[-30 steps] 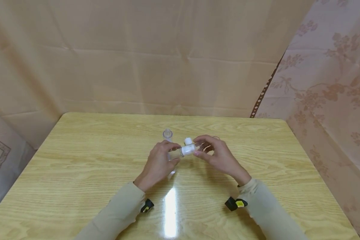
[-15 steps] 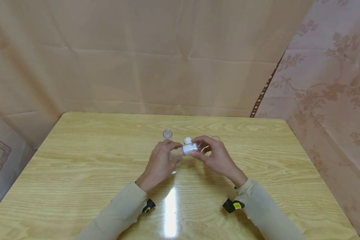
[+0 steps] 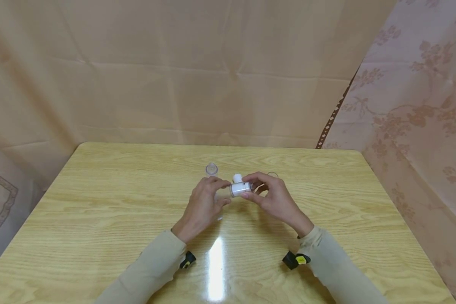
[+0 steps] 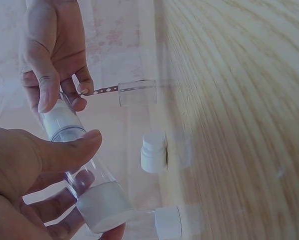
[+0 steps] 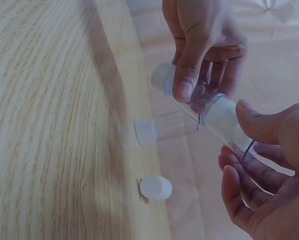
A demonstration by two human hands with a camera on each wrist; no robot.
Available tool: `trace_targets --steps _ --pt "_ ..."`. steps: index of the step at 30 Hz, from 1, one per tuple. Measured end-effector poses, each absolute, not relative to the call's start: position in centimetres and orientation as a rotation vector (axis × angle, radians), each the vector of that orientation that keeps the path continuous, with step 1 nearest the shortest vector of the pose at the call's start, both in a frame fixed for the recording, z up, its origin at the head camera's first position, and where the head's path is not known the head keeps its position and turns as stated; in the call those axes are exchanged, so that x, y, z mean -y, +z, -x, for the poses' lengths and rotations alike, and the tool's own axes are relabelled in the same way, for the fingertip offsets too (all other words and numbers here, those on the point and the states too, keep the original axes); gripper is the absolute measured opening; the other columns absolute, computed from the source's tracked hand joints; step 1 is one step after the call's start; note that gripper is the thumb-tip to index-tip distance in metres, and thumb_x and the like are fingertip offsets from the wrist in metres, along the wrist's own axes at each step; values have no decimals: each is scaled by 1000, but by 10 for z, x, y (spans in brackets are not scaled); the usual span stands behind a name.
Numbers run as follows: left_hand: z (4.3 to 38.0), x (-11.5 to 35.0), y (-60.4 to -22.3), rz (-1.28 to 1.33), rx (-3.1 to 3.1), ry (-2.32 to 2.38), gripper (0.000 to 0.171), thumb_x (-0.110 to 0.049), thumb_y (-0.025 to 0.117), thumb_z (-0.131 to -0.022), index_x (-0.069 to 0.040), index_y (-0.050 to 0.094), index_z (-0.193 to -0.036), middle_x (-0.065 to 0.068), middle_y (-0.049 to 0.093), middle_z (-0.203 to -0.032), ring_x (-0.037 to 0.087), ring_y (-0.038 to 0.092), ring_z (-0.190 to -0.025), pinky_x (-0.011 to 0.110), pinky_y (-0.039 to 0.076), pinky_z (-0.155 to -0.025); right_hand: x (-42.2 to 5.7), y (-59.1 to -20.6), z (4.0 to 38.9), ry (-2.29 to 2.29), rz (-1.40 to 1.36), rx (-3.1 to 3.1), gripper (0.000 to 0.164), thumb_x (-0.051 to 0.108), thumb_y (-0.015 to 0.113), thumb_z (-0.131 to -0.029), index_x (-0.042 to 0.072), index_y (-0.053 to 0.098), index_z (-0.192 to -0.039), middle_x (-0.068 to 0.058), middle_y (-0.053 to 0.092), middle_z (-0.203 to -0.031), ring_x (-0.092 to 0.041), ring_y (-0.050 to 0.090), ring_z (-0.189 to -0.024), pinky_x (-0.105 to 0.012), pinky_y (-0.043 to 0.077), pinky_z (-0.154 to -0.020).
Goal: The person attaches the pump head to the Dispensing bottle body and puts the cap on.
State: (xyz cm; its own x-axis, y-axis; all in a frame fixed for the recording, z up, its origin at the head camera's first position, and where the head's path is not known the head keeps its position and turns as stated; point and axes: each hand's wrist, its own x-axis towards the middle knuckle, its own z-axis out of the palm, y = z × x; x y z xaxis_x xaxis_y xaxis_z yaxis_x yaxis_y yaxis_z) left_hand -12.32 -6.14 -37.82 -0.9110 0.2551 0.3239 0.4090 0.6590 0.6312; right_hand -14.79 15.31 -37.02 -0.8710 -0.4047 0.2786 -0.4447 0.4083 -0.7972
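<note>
Between both hands lies a clear cylindrical bottle (image 4: pixel 92 172), tilted, with a white base (image 4: pixel 104 206) at one end and a white upper section (image 3: pixel 241 189) at the other. My left hand (image 3: pixel 203 204) grips its clear body near the base, thumb along the side (image 5: pixel 212 35). My right hand (image 3: pixel 277 198) pinches the white section, its thumb on that part and the fingers on the far side (image 5: pixel 279 170). A clear collar line (image 5: pixel 205 111) shows where the two parts meet. Whether they are joined firmly, I cannot tell.
A second clear bottle (image 3: pixel 211 169) with a white base (image 5: pixel 145 132) stands upright behind my left hand. A small white stepped piece (image 4: pixel 154 152) stands behind the held bottle. Farther right is a clear cap (image 4: pixel 138 93). The wooden table (image 3: pixel 137 177) ends at hanging curtains (image 3: pixel 197 93).
My right hand has shifted slightly left along the white section and shows more of the clear cap behind it. Over the last half second both hands look almost still.
</note>
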Motion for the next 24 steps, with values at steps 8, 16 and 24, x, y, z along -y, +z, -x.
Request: trace_targets --steps 8,16,24 --pt "124 63 -380 580 2671 -1098 35 -4 85 -79 -3 75 -112 12 70 -113 30 61 -102 49 51 -87 -156 -372 151 1523 -806 2613 28 6 81 -86 4 72 -113 -6 72 -98 -19 64 -84 -40 58 -74" --pt "124 61 -380 592 2648 -1114 35 -6 85 -79 -2 74 -112 12 71 -113 30 62 -101 48 51 -87 -157 -369 150 1498 -782 2605 29 6 82 -85 6 73 -112 -5 72 -100 -18 65 -85 -42 58 -74" --pt "123 60 -378 573 2653 -1121 35 -6 85 -79 -3 74 -112 12 71 -112 30 61 -100 49 50 -87 -156 -368 150 1479 -773 2603 29 6 83 -84 5 73 -112 -6 73 -101 -17 65 -84 -35 58 -74"
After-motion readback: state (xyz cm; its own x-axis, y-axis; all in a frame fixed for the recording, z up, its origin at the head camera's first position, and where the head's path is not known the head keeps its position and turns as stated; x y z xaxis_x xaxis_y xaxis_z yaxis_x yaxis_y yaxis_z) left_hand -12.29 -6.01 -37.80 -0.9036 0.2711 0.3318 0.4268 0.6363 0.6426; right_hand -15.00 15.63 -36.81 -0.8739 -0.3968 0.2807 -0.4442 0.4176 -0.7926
